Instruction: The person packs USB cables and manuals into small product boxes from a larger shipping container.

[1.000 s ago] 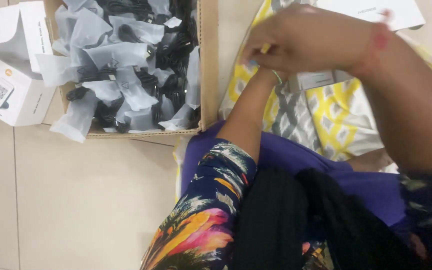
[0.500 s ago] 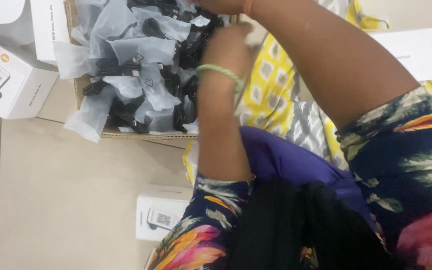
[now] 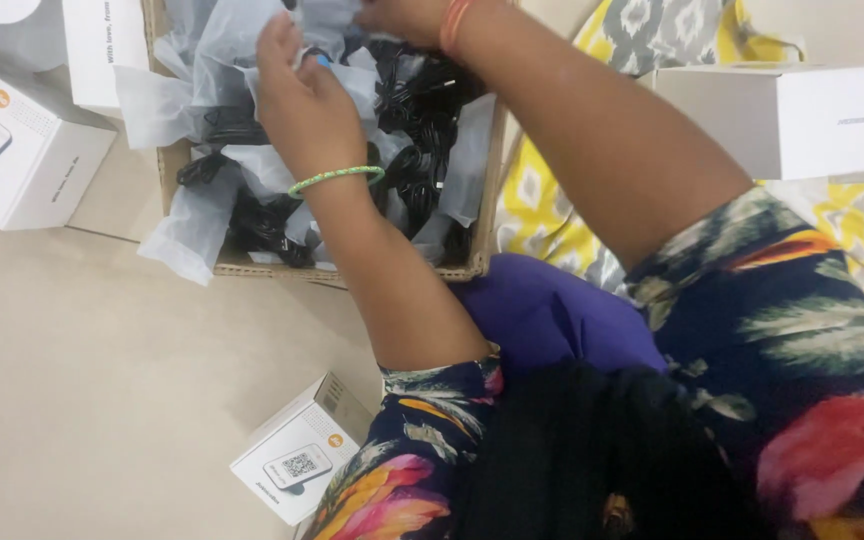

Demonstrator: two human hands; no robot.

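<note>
Up top in the carton (image 3: 482,200), left hand (image 3: 302,95) pinches a clear bag (image 3: 242,40); right hand (image 3: 402,15) is mostly cropped, can't tell its grip. Best lift one bag only, slow, so cables (image 3: 422,110) don't snag.

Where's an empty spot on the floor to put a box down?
The bare floor tiles lie open below the cardboard box, bordered by the big white box on the left and the small white box by the knee. It is crowded inside the cardboard box, where the left hand and right hand work among plastic-wrapped black cables.
</note>
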